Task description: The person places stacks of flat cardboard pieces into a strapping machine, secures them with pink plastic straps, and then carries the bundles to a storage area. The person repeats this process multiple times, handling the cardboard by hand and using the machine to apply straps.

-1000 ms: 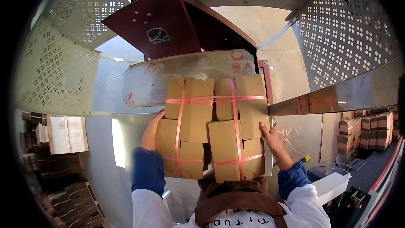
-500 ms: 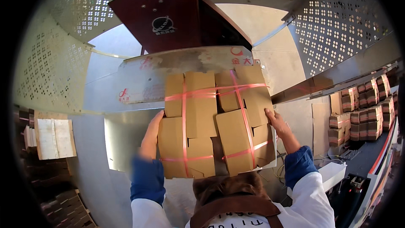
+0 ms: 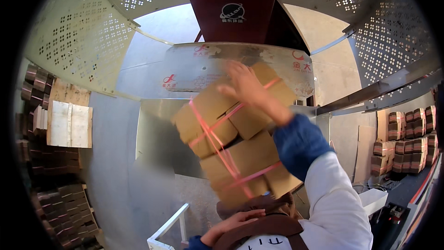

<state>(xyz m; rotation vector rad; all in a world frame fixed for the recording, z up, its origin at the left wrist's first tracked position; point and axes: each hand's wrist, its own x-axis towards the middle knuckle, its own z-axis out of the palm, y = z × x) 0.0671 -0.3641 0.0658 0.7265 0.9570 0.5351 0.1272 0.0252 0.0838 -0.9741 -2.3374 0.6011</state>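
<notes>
A bundle of brown cardboard pieces [image 3: 231, 143], tied with pink straps, hangs tilted and blurred over the metal machine table [image 3: 157, 143], its far end up and to the right. My right hand [image 3: 245, 86] lies spread over that far upper end, its blue cuff and white sleeve crossing the bundle's right side. My left hand [image 3: 231, 222] sits low at the bundle's near end, fingers along its bottom edge just above my brown apron. Most of the left forearm is hidden.
A dark red hopper [image 3: 231, 5] rises behind a curved metal plate [image 3: 203, 65], with perforated metal panels [image 3: 74, 42] on both sides. Strapped bundle stacks stand at the right [image 3: 407, 139] and left [image 3: 60, 204]. A pale wooden board [image 3: 69, 123] lies left. A white frame [image 3: 169, 227] stands near my body.
The bundle was held level by both sides; it has now swung to a steep tilt. My right hand moved up over its far end and my left hand dropped to its near end.
</notes>
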